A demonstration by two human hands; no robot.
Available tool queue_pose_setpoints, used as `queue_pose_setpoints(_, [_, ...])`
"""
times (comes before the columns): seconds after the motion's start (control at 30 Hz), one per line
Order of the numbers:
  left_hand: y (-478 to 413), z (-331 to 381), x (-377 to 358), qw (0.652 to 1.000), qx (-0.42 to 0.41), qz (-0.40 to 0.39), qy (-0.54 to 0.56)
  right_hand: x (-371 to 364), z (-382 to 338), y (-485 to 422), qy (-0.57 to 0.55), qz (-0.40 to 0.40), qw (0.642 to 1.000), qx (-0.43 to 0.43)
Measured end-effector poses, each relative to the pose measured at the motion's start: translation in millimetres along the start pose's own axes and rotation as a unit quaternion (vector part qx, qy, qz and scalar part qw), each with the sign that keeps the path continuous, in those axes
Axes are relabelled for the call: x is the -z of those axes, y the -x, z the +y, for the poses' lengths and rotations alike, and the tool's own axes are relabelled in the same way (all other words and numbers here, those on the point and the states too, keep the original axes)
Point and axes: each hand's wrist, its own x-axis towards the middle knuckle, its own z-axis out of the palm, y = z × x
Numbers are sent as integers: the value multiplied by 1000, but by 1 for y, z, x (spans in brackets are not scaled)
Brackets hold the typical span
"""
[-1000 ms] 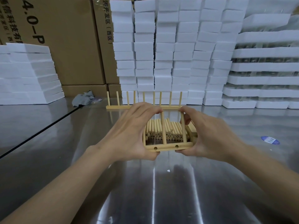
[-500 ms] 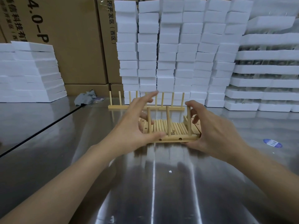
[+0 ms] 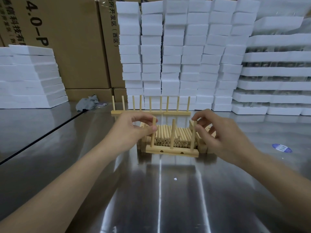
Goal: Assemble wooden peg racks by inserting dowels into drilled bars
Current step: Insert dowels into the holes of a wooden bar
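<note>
A short wooden bar (image 3: 171, 151) stands on the steel table with three dowels upright in it and two side holes facing me. My left hand (image 3: 133, 130) pinches the top of the left dowel (image 3: 153, 132). My right hand (image 3: 218, 133) pinches the top of the right dowel (image 3: 193, 133). The middle dowel (image 3: 172, 133) stands free. Behind the bar lies a pile of loose dowels (image 3: 173, 137), with more drilled bars (image 3: 204, 145) stacked beside it. Finished racks (image 3: 150, 112) with several pegs stand in a row further back.
Stacks of white foam blocks (image 3: 181, 52) and cardboard boxes (image 3: 72, 42) wall off the back. More foam slabs (image 3: 30, 76) sit at the left. A grey rag (image 3: 87, 102) lies near them. A blue sticker (image 3: 281, 147) is on the table (image 3: 159, 190) at the right.
The bar with its three dowels was held up tilted toward me; it now stands on the table. Both hands have shifted from the bar's ends to the tops of the outer dowels.
</note>
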Motion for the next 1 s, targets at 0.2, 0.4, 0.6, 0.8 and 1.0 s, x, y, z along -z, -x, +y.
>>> queue_pose_setpoints(0.2, [-1,-13,-3,999,17,-43,-20,2,2,0,1,-29,999,13])
queue_pose_setpoints(0.4, [-3,-15,1,991,-15,-95,-92,4,5,-2,29,-35,999,24])
queue_pose_setpoints(0.6, [1,-10,7,966,20,-118,-231,2,14,-4,9,-97,995,-27])
queue_pose_setpoints(0.8, [2,-12,6,962,7,-103,-252,1,20,-7,-70,-149,985,-59])
queue_pose_setpoints(1.0, [6,-11,0,984,-83,8,-160,8,7,-11,-75,-123,987,-66])
